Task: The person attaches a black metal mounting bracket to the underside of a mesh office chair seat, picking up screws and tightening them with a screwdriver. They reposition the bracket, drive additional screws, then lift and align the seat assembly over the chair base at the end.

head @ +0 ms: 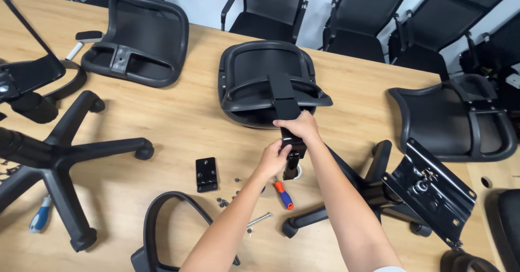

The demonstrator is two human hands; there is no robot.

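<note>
We find both hands at the middle of the wooden table, working on one part. The right hand is closed over the top of a black bracket arm that runs down from the middle chair backrest. The left hand is wrapped around the lower end of the same arm; what its fingers press there we cannot tell, as the hand covers it.

We see no packages, labels or signs on the table. Just below the hands lies an orange-handled screwdriver; to its left, a small black mounting plate and loose screws. A five-star base with castors occupies the left edge, with a blue-handled tool beside it. A second backrest lies near the far left corner, a third by the right edge. A black seat mechanism plate sits toward the near right corner, and an armrest loop at the near edge.

Behind the far edge, assembled black mesh chairs stand against a pale wall.
</note>
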